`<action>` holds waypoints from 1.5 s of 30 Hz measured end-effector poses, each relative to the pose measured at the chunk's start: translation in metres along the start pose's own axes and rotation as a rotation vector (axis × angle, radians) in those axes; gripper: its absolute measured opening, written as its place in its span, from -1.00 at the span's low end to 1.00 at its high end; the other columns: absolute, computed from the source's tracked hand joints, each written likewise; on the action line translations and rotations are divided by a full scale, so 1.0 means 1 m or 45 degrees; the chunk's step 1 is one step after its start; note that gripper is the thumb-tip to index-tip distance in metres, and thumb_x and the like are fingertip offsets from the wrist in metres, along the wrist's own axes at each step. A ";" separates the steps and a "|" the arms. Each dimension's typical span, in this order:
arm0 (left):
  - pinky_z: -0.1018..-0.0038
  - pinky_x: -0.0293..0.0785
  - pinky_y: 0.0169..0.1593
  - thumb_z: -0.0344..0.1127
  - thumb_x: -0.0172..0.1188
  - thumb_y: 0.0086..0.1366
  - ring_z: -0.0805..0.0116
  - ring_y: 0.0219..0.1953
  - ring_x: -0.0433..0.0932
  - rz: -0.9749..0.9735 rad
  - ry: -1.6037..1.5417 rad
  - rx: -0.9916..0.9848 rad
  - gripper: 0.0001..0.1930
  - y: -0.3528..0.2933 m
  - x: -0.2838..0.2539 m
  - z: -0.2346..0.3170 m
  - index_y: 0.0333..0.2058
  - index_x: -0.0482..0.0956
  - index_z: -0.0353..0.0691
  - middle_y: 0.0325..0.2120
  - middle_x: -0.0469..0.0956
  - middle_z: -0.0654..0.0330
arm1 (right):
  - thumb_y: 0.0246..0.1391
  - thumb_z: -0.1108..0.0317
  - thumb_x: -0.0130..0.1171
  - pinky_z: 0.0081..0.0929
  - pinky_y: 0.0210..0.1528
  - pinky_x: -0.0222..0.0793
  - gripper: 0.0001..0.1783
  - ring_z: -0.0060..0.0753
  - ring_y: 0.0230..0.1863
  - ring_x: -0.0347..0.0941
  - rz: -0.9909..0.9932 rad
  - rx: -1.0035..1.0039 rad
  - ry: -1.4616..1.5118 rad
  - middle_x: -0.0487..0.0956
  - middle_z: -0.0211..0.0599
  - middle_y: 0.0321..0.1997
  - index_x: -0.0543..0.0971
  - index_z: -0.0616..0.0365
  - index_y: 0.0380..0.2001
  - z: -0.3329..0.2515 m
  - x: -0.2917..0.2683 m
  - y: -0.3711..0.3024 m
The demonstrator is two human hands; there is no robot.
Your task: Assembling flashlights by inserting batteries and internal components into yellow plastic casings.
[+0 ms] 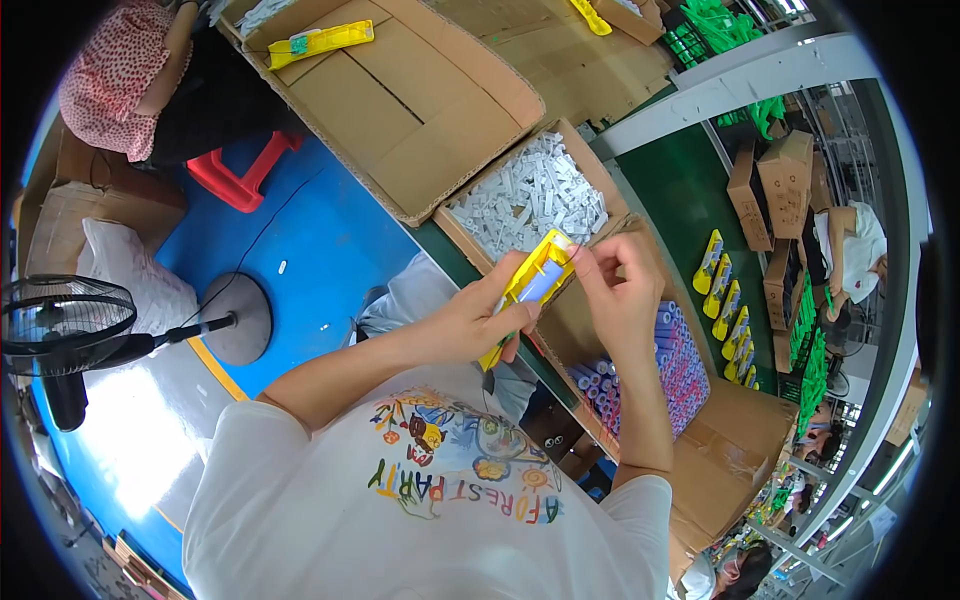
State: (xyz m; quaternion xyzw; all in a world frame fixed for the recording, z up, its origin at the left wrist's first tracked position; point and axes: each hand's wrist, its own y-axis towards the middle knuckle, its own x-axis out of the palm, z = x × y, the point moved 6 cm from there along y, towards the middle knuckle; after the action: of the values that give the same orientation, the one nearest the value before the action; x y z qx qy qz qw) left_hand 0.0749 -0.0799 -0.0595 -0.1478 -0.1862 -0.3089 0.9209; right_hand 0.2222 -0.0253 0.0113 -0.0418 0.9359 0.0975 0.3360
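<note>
My left hand (478,312) is closed around a long yellow plastic shell (552,243), tilted with its upper end away from me. A lavender cylinder (541,281), which looks like a battery cell, lies in the shell's hollow. At the upper end my right hand (622,285) is closed in a pinch against the shell; what is between the fingertips is too small to make out. Just beyond my hands stands a carton of small white plastic parts (545,190). Near my right forearm, a carton holds many upright purple cylinders (682,365).
A large, shallow carton (420,150) stands far left of the parts, with another yellow shell (320,44) on it. Several yellow pieces (728,300) line the green bench at right. A black fan (70,325) and a red stool (240,175) are left, near a seated person (120,85).
</note>
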 end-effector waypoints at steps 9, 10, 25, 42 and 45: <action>0.25 0.38 0.12 -0.29 0.01 0.36 0.21 0.00 0.51 -0.217 0.280 0.250 -0.49 0.025 -0.027 0.035 0.24 0.21 -0.30 0.10 0.40 0.04 | 0.27 0.33 -0.02 -0.60 -0.39 0.42 -0.76 -0.61 -0.43 0.47 0.245 0.078 -0.029 0.59 -0.37 -0.33 0.53 0.22 -0.12 0.095 -0.089 0.055; 0.29 0.40 0.10 -0.30 0.04 0.34 0.21 -0.04 0.53 0.095 0.544 0.287 -0.61 0.031 -0.058 0.072 0.08 0.41 -0.34 0.01 0.48 0.05 | 0.29 0.30 -0.05 -0.54 -0.36 0.44 -0.73 -0.53 -0.42 0.50 0.423 -0.013 -0.180 0.60 -0.31 -0.31 0.53 0.19 -0.11 0.138 -0.136 0.077; 0.45 0.51 -0.37 -0.29 0.26 0.16 0.40 -0.38 0.54 0.505 -0.031 0.202 -0.62 0.045 -0.131 0.127 -0.07 0.38 -0.18 -0.33 0.47 0.21 | 0.10 0.44 0.10 -0.36 -0.14 0.37 -0.84 -0.28 -0.15 0.48 0.527 -0.102 -0.748 0.56 -0.26 -0.21 0.56 0.12 -0.22 0.189 -0.199 0.070; 0.51 0.38 -0.20 -0.49 -0.21 0.24 0.45 -0.30 0.38 0.042 0.215 0.215 -0.43 0.016 0.058 0.022 0.24 -0.04 -0.18 -0.19 0.32 0.17 | 0.03 0.50 0.22 -0.71 -0.60 0.22 -0.87 -0.74 -0.61 0.34 0.039 0.176 0.527 0.47 -0.47 -0.47 0.55 0.31 -0.33 -0.014 -0.030 -0.065; 0.54 0.35 -0.16 -0.40 -0.24 0.36 0.48 -0.26 0.35 0.049 0.166 0.275 -0.53 0.017 0.055 0.021 0.23 -0.02 -0.21 -0.18 0.31 0.18 | -0.13 0.53 0.32 -0.60 -0.61 0.28 -0.85 -0.63 -0.64 0.39 0.286 -0.164 -0.167 0.42 -0.42 -0.57 0.54 0.18 -0.46 -0.028 -0.023 -0.087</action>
State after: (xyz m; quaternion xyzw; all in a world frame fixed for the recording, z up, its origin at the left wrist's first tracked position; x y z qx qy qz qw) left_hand 0.1209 -0.0866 -0.0201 -0.0308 -0.1552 -0.2785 0.9473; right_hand 0.2347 -0.1158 0.0338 0.0481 0.9025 0.1969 0.3801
